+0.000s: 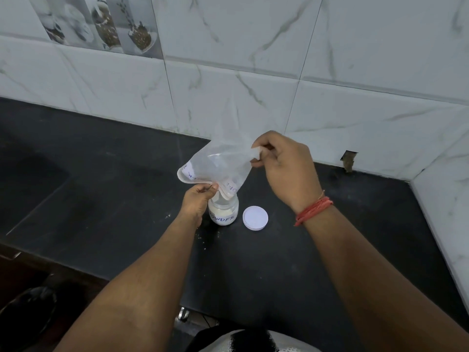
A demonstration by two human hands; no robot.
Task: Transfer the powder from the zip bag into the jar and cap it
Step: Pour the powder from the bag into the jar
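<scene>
A clear zip bag point(220, 161) hangs upside down over a small clear jar point(223, 212) labelled POWDER, which stands on the black counter point(127, 199) with white powder inside. The bag's open mouth points down into the jar's neck. My left hand point(199, 199) pinches the bag's mouth edge just above the jar. My right hand point(284, 163) pinches the bag's raised bottom corner, higher and to the right. The white round cap point(255, 217) lies flat on the counter right of the jar, touching nothing.
A white marble-tiled wall point(253, 72) runs behind the counter and turns forward at the right. A few powder specks point(203, 241) lie on the counter in front of the jar. The counter's front edge is near my body.
</scene>
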